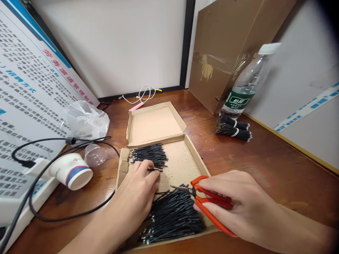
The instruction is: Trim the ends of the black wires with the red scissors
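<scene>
Grasped scissors (pixel 192 191) in right grip (pixel 233 192) by right edge of box (pixel 177 155); had left grip (pixel 141 187) at wires (pixel 150 153) in far left corner, couldn't tell if pinching. Apparently sorted wires; seemingly needed careful picking next.

Can't see most fingertips of the bare left hand (pixel 140 185), tucked behind its own knuckles. Can't see the bottom of the clear green-labelled plastic bottle (pixel 239 100), blocked by two tied black wire bundles (pixel 233 128). Can't read the tiny dark print on the white board (pixel 34 70), cut off at the left. Can't name the little specks (pixel 173 173) in the flat tan cardboard box (pixel 178 150).
</scene>
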The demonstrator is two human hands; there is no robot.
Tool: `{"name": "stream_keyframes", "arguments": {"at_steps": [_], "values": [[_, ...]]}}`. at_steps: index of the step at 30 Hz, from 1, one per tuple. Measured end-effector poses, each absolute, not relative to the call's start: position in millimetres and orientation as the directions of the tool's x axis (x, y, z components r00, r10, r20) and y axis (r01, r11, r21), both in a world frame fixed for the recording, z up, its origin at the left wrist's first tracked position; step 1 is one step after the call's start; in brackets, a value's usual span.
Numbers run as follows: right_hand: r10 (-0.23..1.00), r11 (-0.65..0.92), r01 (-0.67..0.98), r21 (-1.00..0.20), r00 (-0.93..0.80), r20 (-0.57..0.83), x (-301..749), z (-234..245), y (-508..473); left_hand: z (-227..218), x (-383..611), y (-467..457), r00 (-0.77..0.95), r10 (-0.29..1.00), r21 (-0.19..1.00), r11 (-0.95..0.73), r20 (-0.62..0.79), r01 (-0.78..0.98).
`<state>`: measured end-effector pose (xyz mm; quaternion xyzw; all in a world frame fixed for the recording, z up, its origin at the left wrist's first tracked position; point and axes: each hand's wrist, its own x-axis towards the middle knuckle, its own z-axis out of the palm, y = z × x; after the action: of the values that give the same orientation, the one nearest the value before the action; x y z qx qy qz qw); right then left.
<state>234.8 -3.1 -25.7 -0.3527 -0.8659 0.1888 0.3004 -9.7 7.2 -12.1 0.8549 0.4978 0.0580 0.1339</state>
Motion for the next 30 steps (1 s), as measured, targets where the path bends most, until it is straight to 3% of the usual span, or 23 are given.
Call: {"name": "stream_keyframes", "arguments": {"at_steps": [7, 13, 30], "values": [[0.719, 0.684, 0.487, -0.543, -0.579, 0.386, 235.6, -26.2, -4.5, -9.7, -7.4, 4.8, 0.525, 0.851, 0.351, -0.485, -0.023, 0.801], [0.721, 0.680, 0.474, -0.559, -0.571, 0.393, 236.5, -26.2, -3.5, -10.8, -6.4, 2.1, 0.607, 0.786, 0.470, -0.493, -0.120, 0.732], [0.737, 0.662, 0.506, -0.553, -0.573, 0.358, 237.2, -25.8, -3.5, 2.6, -8.2, -1.7, 0.434, 0.875, 0.572, -0.249, -0.214, 0.782]]}}
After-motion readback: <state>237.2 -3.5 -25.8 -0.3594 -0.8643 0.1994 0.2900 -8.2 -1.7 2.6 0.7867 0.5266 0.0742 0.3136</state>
